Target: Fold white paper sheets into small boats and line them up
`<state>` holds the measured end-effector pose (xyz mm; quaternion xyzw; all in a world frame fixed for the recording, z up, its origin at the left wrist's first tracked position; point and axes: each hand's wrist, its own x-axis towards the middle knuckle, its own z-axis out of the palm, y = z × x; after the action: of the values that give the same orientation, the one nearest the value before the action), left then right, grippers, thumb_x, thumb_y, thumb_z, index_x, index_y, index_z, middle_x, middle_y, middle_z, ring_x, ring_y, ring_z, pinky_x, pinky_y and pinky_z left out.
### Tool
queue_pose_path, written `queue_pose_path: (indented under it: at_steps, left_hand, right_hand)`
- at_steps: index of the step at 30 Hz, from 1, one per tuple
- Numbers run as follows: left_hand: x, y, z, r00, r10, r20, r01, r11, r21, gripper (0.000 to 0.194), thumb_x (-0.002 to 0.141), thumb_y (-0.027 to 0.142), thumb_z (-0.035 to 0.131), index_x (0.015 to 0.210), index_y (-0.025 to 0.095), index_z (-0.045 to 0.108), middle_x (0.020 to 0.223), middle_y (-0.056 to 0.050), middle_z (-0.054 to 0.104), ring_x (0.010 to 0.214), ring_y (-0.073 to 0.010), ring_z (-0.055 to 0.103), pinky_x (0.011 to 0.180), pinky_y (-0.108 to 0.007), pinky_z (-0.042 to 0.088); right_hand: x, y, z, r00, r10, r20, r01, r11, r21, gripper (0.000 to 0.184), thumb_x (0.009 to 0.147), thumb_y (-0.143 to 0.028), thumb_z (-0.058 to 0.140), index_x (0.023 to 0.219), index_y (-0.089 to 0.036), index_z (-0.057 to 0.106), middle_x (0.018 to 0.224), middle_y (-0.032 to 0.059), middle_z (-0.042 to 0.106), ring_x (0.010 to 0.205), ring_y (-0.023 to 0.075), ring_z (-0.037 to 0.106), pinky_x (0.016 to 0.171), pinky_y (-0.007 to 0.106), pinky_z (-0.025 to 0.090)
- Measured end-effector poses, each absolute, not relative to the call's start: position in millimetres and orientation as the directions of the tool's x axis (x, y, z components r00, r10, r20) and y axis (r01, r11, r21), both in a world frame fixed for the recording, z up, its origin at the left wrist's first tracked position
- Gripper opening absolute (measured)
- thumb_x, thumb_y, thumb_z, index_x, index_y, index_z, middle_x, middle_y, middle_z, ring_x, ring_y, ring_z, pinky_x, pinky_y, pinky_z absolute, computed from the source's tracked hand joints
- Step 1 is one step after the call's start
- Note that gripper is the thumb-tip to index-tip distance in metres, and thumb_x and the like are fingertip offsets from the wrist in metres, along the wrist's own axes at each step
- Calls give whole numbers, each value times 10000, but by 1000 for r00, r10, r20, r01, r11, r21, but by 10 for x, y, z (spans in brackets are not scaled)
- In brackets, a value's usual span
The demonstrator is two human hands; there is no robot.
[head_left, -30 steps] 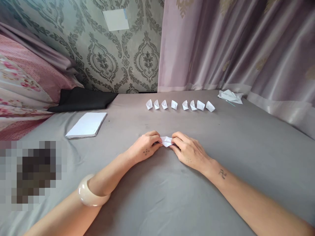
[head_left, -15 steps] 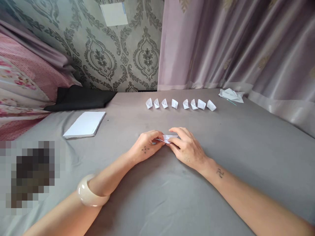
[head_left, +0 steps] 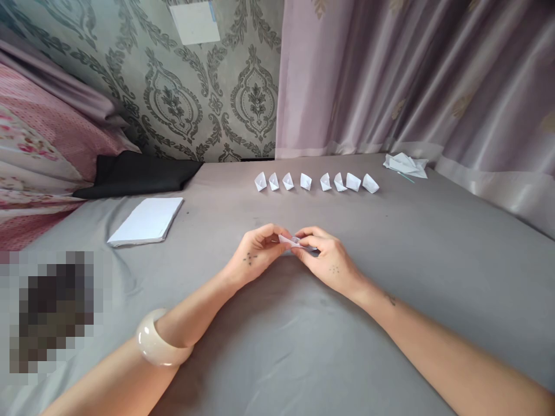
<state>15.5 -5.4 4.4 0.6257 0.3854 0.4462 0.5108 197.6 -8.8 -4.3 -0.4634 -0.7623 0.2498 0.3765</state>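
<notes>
Between my two hands is a small folded paper boat (head_left: 289, 240), white and partly covered by fingers. My left hand (head_left: 259, 253) pinches its left side between thumb and fingers. Gripping the other side, my right hand (head_left: 327, 254) has its thumb in front and its fingers over the top. The thumbs nearly meet at the paper's middle. Farther back, a row of several small white folded paper boats (head_left: 306, 182) stands on the grey cloth (head_left: 277, 335).
A stack of white paper (head_left: 147, 221) lies at the left, with a black cloth (head_left: 139, 174) behind it. Loose folded papers (head_left: 405, 164) and a thin greenish stick (head_left: 406, 177) rest at the back right, near the purple curtain (head_left: 347, 75). A pixelated patch covers the lower left.
My right fingers lifted off the paper's end, then closed on it again. The folded paper has turned and tilted between my hands. The view has shifted slightly.
</notes>
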Motion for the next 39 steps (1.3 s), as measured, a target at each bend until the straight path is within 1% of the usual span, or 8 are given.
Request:
queue_pose_path:
  at_steps: [6,8,11,14,18,22,28,39]
  left_hand:
    - [176,-49,96,252,966,50,-185,-2,983,503,717,232,749,1171,179,539,851,-24,688,798,-145,645,820,-337,518]
    - [175,-41,91,210,976,-47,-192,88,978,471,710,250,756,1136,159,575,892,-49,697,825,-156,652,833,-347,518]
    - [167,-23,67,196,967,-162,-183,198,963,309,707,311,757,932,114,677,904,-86,706,832,-163,656,848,-332,514]
    - [157,-5,52,186,963,-197,-181,231,956,264,691,343,768,812,116,709,802,-64,699,752,-135,644,793,-296,523]
    - [158,8,56,162,961,-226,-196,256,947,264,657,339,794,778,119,712,718,-42,673,679,-108,618,690,-251,522]
    - [181,16,66,163,952,-261,-218,293,931,279,648,343,801,758,107,699,706,-52,669,669,-107,622,671,-239,524]
    - [210,-3,105,146,953,-264,-211,291,933,252,671,324,781,714,99,676,663,-63,669,635,-118,638,640,-234,516]
    - [210,-39,115,131,959,-252,-211,276,938,191,687,272,745,684,98,665,617,-57,643,584,-112,606,624,-240,488]
  right_hand:
    - [1948,-90,20,-275,955,108,407,217,-887,255,830,-427,595,775,-199,694,828,24,693,745,158,613,666,272,464]
    - [1941,-93,41,-279,957,75,355,176,-918,284,815,-458,605,786,-193,704,836,32,700,760,165,619,682,277,469]
    - [1940,-97,75,-294,955,31,301,124,-946,292,799,-469,617,808,-196,719,848,31,710,785,169,628,715,284,475]
    - [1945,-95,94,-325,945,-16,243,68,-968,287,794,-463,621,844,-202,730,886,33,715,838,179,635,771,306,478]
    - [1931,-86,107,-334,942,-37,161,18,-987,264,784,-448,636,827,-206,732,1007,41,703,955,202,620,863,340,458]
    - [1904,-83,132,-334,937,-106,144,-60,-988,251,773,-435,655,784,-196,728,1057,39,682,932,175,607,857,312,444]
    - [1896,-71,102,-410,892,-192,42,-191,-981,264,777,-432,662,854,-189,730,867,42,698,857,170,616,809,311,456]
    - [1874,-89,68,-333,911,-242,-30,-267,-963,267,688,-391,771,682,-145,668,725,33,659,729,133,607,713,265,482]
